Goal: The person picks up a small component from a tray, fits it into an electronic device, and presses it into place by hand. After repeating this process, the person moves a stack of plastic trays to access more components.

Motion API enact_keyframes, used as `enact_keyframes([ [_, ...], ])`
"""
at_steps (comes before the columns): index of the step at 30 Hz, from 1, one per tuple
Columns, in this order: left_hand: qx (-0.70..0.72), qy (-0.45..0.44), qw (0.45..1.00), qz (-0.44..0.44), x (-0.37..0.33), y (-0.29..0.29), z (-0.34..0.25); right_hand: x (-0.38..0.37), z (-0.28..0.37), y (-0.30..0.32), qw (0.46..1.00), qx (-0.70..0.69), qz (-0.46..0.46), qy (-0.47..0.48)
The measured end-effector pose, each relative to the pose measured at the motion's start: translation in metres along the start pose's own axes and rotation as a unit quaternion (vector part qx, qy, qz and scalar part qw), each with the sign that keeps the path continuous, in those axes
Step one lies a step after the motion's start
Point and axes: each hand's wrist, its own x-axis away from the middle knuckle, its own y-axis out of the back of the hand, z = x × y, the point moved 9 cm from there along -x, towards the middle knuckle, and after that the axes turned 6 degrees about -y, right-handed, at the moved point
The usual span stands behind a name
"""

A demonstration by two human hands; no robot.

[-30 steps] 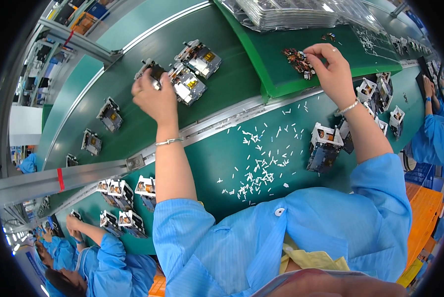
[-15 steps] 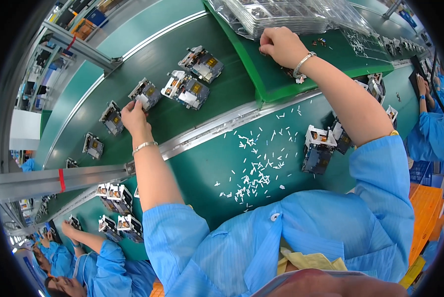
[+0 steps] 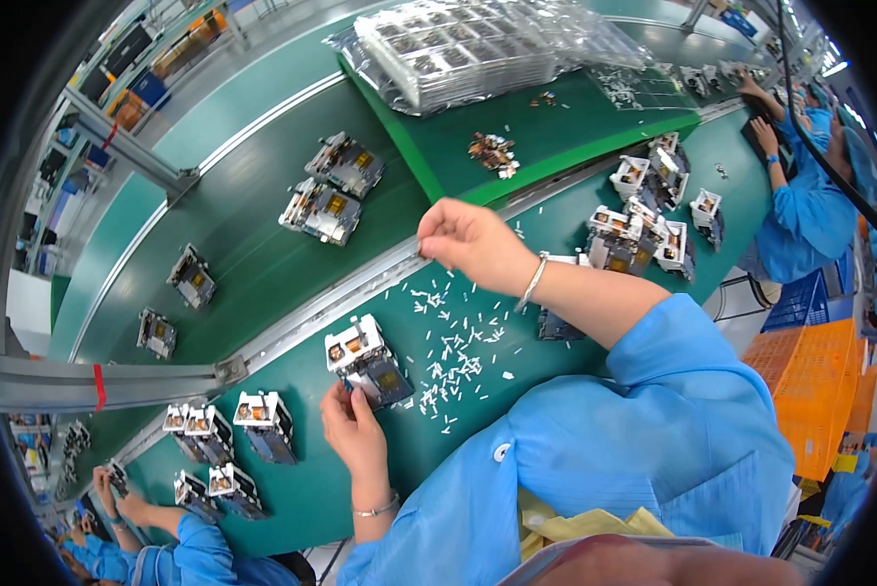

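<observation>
My left hand point(image 3: 357, 430) grips the lower edge of an electronic module point(image 3: 372, 369), its thumb on top. The module has a white frame with copper-coloured parts and a dark board, and stands on the near green table. Above the metal rail to its upper right is my right hand point(image 3: 472, 244), thumb and fingertips pinched together. What they hold, if anything, is too small to make out. Many small white slips point(image 3: 455, 366) lie scattered between the module and my right forearm. Beyond the right hand, a heap of small copper-coloured parts point(image 3: 494, 153) rests on a green-edged board point(image 3: 433, 146).
Modules sit on the belt, such as a close pair point(image 3: 326, 210). More white-framed modules stand at left point(image 3: 264, 425) and right point(image 3: 622, 239). Stacked clear plastic trays point(image 3: 458, 59) lie at the back. Co-workers in blue sleeves point(image 3: 810, 200) sit on both sides.
My left hand has come from a module on the belt to the near table, now gripping a module there. My right hand has drawn back from the small parts toward the rail. The view has shifted.
</observation>
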Motion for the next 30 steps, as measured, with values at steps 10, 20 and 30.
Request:
enact_keyframes([
  [10, 0.385, 0.099, 0.896, 0.198, -0.042, -0.092, -0.086, 0.048, 0.025, -0.057, 0.964, 0.224, 0.052, 0.133],
  [20, 0.462, 0.120, 0.858, 0.189, -0.059, -0.121, -0.081, 0.034, 0.024, -0.032, 0.965, 0.218, 0.020, 0.146],
  [30, 0.584, 0.174, 0.776, 0.163, -0.049, -0.112, -0.073, 0.028, 0.015, -0.047, 0.993, -0.015, 0.113, 0.039],
])
